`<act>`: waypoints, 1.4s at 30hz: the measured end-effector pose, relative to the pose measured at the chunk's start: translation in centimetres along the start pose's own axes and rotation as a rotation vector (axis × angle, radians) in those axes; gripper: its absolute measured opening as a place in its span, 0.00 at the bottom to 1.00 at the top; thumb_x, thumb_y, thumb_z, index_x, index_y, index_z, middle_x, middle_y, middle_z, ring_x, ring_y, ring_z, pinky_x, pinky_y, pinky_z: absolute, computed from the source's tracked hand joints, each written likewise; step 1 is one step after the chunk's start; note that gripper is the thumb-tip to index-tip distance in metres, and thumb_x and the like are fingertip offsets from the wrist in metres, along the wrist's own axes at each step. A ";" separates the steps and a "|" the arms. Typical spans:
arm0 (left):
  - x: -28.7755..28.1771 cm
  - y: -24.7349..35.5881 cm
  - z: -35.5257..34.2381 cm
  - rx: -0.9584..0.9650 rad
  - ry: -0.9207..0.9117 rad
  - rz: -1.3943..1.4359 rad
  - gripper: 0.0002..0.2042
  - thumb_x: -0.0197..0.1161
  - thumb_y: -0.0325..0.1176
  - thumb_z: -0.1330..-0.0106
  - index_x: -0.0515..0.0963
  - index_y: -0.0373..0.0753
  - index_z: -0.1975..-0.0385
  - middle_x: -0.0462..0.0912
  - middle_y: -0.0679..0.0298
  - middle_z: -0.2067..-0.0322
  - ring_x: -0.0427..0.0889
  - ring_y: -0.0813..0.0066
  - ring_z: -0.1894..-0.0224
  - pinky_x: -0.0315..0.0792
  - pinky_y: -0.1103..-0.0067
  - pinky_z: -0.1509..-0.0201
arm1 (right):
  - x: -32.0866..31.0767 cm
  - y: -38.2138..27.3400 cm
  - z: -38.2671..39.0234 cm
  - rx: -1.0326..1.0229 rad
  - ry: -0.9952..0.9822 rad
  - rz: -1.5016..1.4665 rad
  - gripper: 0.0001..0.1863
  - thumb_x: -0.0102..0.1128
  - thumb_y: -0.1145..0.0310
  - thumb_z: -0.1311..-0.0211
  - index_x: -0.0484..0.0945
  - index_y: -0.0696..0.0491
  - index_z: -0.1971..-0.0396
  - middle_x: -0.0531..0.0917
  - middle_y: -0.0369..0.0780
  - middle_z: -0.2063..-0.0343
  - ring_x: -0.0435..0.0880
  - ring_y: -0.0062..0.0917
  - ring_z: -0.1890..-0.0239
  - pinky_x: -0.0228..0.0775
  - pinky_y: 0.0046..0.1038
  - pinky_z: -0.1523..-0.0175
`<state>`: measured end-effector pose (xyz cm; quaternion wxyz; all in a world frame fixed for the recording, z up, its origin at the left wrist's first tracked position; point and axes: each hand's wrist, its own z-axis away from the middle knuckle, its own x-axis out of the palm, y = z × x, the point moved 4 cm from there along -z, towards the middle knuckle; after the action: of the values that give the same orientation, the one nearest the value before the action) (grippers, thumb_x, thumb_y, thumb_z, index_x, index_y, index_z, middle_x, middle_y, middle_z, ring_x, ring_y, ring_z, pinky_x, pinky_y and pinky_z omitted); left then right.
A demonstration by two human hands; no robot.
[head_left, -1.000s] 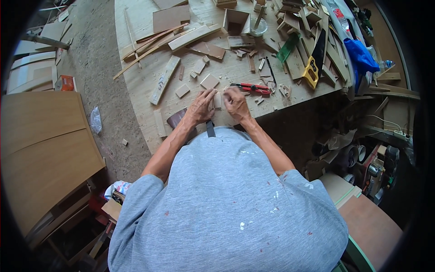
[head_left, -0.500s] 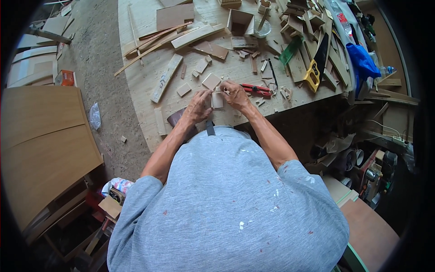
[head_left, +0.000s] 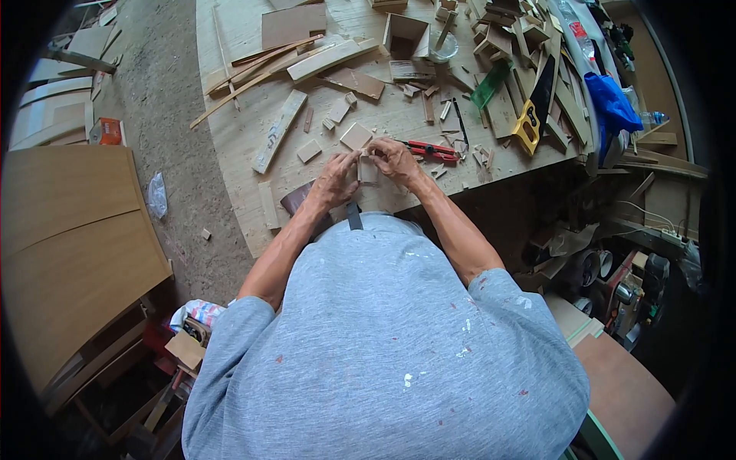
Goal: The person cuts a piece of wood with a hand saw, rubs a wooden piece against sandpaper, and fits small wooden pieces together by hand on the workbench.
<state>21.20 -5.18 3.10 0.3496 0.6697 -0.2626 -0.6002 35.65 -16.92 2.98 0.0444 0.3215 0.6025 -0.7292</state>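
Near the front edge of the workbench [head_left: 222, 130], a small pale wooden block [head_left: 368, 172] stands between my two hands. My left hand [head_left: 335, 181] grips it from the left, the fingers curled along its side. At its top right corner, my right hand [head_left: 394, 159] is closed in a pinch, fingertips touching a tiny wooden piece too small to make out well. Just beyond lies a flat square of wood [head_left: 356, 136]. A red utility knife [head_left: 433, 150] rests right of my right hand. Under my left wrist is a dark brown piece [head_left: 295, 198], partly hidden.
A yellow-handled handsaw [head_left: 529, 126] lies at the right among wood offcuts. Farther back are an open wooden box [head_left: 406, 37], long strips [head_left: 333, 60] and a green translucent piece [head_left: 491, 84]. A blue plastic bag [head_left: 616, 103] hangs at the bench's right edge.
My right fingertips have shifted slightly left and inward over the top of the block. My left hand keeps its grip. The whole view has moved a little.
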 end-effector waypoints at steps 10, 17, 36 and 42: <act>-0.2 1.2 0.0 0.000 0.017 -0.002 0.35 0.70 0.26 0.49 0.66 0.33 0.37 0.77 0.49 0.48 0.74 0.50 0.42 0.70 0.66 0.36 | -0.1 -0.7 0.3 -0.093 0.147 0.144 0.12 0.60 0.80 0.48 0.78 0.57 0.62 0.78 0.49 0.60 0.79 0.45 0.53 0.74 0.39 0.47; -0.2 1.3 -0.1 0.009 0.016 -0.033 0.35 0.70 0.25 0.49 0.66 0.34 0.37 0.78 0.49 0.49 0.74 0.51 0.43 0.71 0.67 0.37 | 0.2 0.0 0.3 -0.082 0.133 0.091 0.12 0.60 0.80 0.49 0.79 0.56 0.62 0.78 0.48 0.60 0.79 0.45 0.54 0.74 0.38 0.47; 0.0 1.5 -0.2 0.009 0.013 -0.020 0.35 0.66 0.23 0.49 0.66 0.36 0.35 0.76 0.48 0.48 0.73 0.49 0.42 0.70 0.66 0.36 | 0.4 1.3 0.3 -0.028 0.058 -0.058 0.18 0.62 0.79 0.50 0.78 0.58 0.56 0.82 0.46 0.61 0.84 0.38 0.56 0.76 0.33 0.49; 0.2 1.1 -0.3 0.030 0.010 -0.023 0.36 0.65 0.24 0.49 0.65 0.36 0.34 0.77 0.48 0.48 0.73 0.49 0.43 0.70 0.66 0.35 | 0.2 0.8 0.4 -0.018 0.058 -0.086 0.19 0.62 0.80 0.51 0.77 0.57 0.55 0.82 0.45 0.62 0.84 0.35 0.58 0.76 0.32 0.50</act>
<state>21.58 -5.93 3.82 0.3338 0.6810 -0.2619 -0.5968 35.68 -17.44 2.20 -0.0016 0.3160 0.6232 -0.7154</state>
